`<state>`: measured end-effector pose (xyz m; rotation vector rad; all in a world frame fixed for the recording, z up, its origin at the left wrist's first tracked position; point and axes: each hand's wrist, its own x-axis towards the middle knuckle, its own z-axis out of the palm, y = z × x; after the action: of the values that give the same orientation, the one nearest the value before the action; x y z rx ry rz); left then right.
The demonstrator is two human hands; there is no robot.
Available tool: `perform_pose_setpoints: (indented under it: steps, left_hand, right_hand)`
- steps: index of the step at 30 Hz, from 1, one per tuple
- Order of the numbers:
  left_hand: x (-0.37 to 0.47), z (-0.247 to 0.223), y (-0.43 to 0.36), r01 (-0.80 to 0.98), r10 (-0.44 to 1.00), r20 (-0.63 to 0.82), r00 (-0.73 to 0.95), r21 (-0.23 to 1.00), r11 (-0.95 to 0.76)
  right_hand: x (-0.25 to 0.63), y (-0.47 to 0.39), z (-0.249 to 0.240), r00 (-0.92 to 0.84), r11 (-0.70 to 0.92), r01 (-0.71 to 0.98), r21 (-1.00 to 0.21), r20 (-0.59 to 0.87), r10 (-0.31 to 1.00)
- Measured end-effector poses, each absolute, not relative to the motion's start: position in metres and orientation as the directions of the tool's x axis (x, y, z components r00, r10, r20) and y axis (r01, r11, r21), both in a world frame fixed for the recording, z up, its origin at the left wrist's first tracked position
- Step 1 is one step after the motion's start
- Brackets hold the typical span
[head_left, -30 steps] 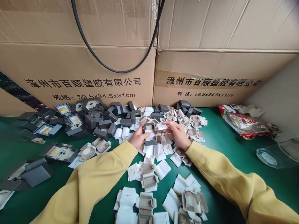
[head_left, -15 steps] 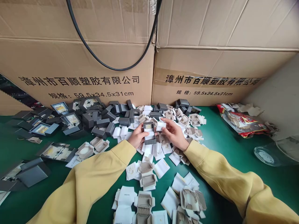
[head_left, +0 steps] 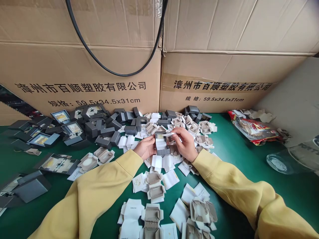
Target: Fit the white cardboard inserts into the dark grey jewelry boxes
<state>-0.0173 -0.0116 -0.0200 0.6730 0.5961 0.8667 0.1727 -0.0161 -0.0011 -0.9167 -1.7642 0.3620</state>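
Observation:
My left hand (head_left: 147,147) is closed around the left side of a small dark grey box (head_left: 162,151), which stands open with white lining and a yellowish panel inside. Just to its right, my right hand (head_left: 184,143) pinches a thin white card (head_left: 169,134), seen nearly edge-on over the box's upper part. Whether the card touches the box I cannot tell. Below and around both hands lie white folded papers (head_left: 157,162) and grey-beige cardboard inserts (head_left: 156,191).
A heap of dark grey boxes (head_left: 107,131) covers the back left of the green table (head_left: 236,156). Large cardboard cartons (head_left: 99,66) form a wall behind. A red snack packet (head_left: 254,127) and a clear jar (head_left: 281,162) are at the right. A black cable (head_left: 129,73) hangs above.
My right hand has turned the white card from face-on to nearly edge-on and brought it over the box. The box in my left hand has shifted slightly right.

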Motion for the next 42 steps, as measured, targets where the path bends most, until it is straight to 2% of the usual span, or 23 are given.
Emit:
perform_pose_setpoints:
  steps: [3, 10, 20, 26, 36, 42]
  left_hand:
    - [-0.017, -0.019, -0.013, -0.444, 0.838, -0.208, 0.505, 0.769, 0.459]
    - [-0.016, -0.016, -0.014, -0.423, 0.85, -0.208, 0.485, 0.795, 0.436]
    - [-0.017, -0.018, -0.013, -0.432, 0.859, -0.245, 0.449, 0.782, 0.449]
    - [-0.017, -0.02, -0.014, -0.398, 0.86, -0.198, 0.471, 0.822, 0.408]
    - [-0.016, -0.022, -0.014, -0.363, 0.857, -0.187, 0.48, 0.847, 0.388]
    - [-0.015, -0.021, -0.015, -0.348, 0.857, -0.179, 0.483, 0.859, 0.375]
  right_hand:
    - [0.173, -0.019, 0.0, -0.198, 0.727, 0.404, -0.555, 0.723, 0.662]
    - [0.172, -0.02, -0.004, -0.384, 0.789, 0.428, -0.441, 0.701, 0.601]
    - [0.174, -0.018, -0.01, -0.383, 0.765, 0.495, -0.412, 0.687, 0.617]
    - [0.174, -0.015, -0.012, -0.428, 0.765, 0.509, -0.395, 0.655, 0.623]
    - [0.174, -0.019, -0.007, -0.392, 0.759, 0.573, -0.307, 0.712, 0.583]
    - [0.173, -0.017, -0.009, -0.343, 0.74, 0.56, -0.371, 0.71, 0.615]
